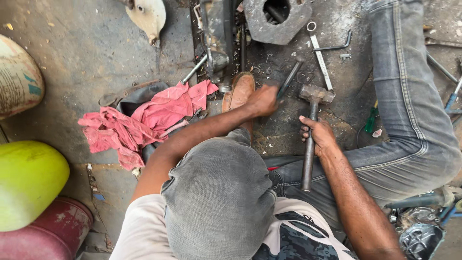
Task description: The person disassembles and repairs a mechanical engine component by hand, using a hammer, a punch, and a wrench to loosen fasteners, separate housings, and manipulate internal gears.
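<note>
Hammer [310, 132] and chisel-like metal rod [290, 78] in two bare hands over a grimy workshop floor.

The right hand [317, 136] is closed round the hammer's metal handle partway along, the square head lying on the dark floor just above the knuckles and the handle's end pointing back toward the body. The left hand [262, 100] is wrapped shut on the lower end of the rod, which slants up and to the right, its tip near the hammer head but apart from it. A brown shoe [239, 91] sits just left of that hand, beside a crumpled pink rag [144, 120]. A ring spanner [319, 54] lies above the hammer head, below a heavy hexagonal metal part [269, 24] with a round hole. A jeans-clad leg [409, 106] bends along the right side.
</note>
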